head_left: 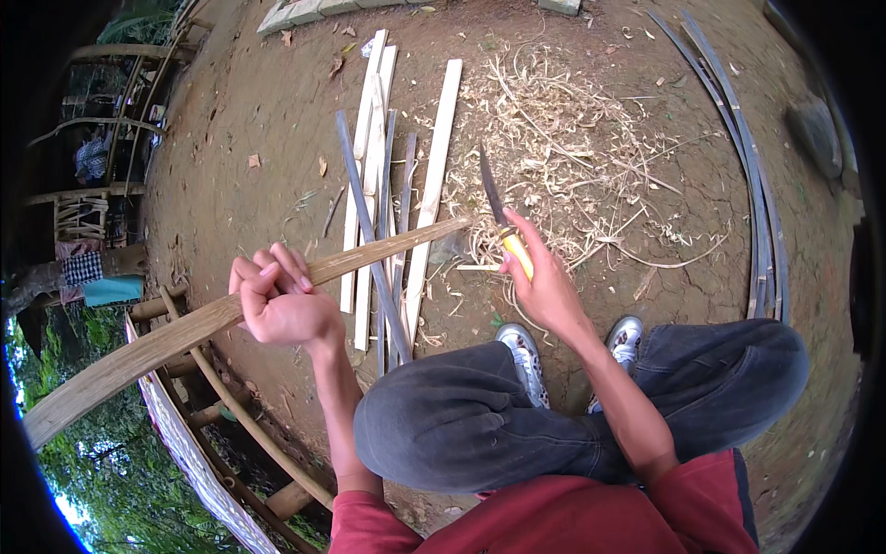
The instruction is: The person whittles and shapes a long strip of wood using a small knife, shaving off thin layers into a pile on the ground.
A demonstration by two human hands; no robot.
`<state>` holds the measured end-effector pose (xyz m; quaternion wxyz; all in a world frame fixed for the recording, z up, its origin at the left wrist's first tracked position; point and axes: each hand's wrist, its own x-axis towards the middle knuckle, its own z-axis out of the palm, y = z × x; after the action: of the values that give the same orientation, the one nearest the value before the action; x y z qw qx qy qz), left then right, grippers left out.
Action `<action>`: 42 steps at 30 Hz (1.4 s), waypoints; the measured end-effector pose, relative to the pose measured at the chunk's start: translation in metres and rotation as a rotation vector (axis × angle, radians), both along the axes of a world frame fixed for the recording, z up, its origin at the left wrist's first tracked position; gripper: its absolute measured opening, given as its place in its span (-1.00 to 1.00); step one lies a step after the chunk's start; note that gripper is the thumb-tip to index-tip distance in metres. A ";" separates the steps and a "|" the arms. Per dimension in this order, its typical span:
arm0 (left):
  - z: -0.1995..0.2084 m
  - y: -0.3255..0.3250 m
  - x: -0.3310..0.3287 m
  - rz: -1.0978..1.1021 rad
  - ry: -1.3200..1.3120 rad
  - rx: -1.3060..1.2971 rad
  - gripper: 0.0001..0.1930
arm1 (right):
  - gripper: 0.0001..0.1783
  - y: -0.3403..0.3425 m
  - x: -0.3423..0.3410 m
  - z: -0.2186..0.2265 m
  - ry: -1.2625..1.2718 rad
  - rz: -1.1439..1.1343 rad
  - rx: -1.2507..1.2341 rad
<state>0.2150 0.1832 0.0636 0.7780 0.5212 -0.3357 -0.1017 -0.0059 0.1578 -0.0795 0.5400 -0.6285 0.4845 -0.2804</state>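
Wooden strip (198, 325) slants from lower left to upper right, clasped in the curled fingers of the left hand (288, 303); its far end, nearer the right hand (543, 279) of the 2, lies just left of the knife (497, 205) gripped there, blade pointing away.

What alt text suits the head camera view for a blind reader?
A person's left hand holds a long wooden strip; the right hand holds a yellow-handled knife. Curly shavings and pale strips lie on brown ground.
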 end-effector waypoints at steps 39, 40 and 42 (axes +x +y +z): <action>-0.016 0.023 -0.014 -0.181 0.024 -0.066 -0.75 | -0.38 0.048 0.060 0.023 -0.222 0.164 -0.271; -0.016 0.022 -0.016 -0.165 0.029 -0.071 -0.75 | -0.39 0.052 0.062 0.027 -0.227 0.153 -0.344; -0.015 0.019 -0.021 -0.133 0.042 -0.079 -0.75 | -0.41 0.057 0.063 0.019 -0.160 0.161 -0.306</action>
<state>0.1936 0.2020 0.0487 0.7963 0.4644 -0.3571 -0.1508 0.0568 0.2151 -0.0606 0.4957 -0.7157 0.3398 -0.3558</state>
